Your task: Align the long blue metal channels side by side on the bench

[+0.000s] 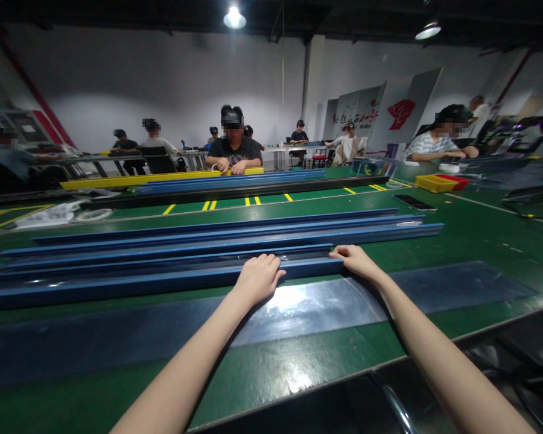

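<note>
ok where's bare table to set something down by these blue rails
Bare green tabletop lies right of the long blue rails. A free lane with yellow dashes runs between them and the far black rail. Crowded: those rails and the clear plastic film before them.

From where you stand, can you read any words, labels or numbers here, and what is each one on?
Nothing here reads clearly.
White board at the back: red and black writing, too blurred to read.
Grey board beside it: a red mark, no legible letters.
Wall panel at far left: too small to read.
Nearest blue rails: no print shows.
</note>
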`<state>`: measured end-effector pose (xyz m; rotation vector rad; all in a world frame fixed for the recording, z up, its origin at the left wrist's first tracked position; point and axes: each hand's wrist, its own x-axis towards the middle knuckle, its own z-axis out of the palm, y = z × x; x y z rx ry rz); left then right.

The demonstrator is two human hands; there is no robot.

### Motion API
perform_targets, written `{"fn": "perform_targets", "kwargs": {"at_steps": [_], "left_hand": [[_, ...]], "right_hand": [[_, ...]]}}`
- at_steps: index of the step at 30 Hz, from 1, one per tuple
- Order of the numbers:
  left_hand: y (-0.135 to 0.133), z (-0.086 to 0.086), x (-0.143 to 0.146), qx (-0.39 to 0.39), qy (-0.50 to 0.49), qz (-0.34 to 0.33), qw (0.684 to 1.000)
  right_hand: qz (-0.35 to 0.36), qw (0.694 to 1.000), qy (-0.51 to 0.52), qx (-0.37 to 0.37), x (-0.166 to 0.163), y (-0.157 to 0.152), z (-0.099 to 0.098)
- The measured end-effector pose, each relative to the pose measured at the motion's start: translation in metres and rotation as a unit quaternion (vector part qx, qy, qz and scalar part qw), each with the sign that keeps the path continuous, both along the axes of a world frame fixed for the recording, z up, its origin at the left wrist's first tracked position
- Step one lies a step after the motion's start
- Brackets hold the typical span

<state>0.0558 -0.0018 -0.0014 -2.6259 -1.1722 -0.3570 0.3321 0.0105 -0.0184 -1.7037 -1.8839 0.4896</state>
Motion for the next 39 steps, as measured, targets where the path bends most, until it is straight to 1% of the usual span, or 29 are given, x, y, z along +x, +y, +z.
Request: {"fn": "perform_targets", "kwargs": {"at_steps": [10,17,30,39], "left_hand": [[0.0021,0.0014,-0.0022,-0.008,0.006,-0.002,1.0],[0.0035,-0.0001,-0.0032,-0.013,-0.028,0.004,1.0],[0.0028,-0.0011,-0.0037,0.002,-0.074,0.0,0.997],[0.0011,-0.0017,-0.0036,0.02,-0.071,0.006,0.997]], "right_hand": [[-0.002,1.0,-0.003,-0.001,0.0001,0.0004,-0.0018],[-0.005,1.0,0.001,0.007,-0.0001,0.0005,-0.0027],[-0.004,1.0,0.004,0.001,-0.0009,-0.0007,-0.0014],[-0.002,1.0,0.009,0.004,-0.0013,-0.0001,-0.0013]]}}
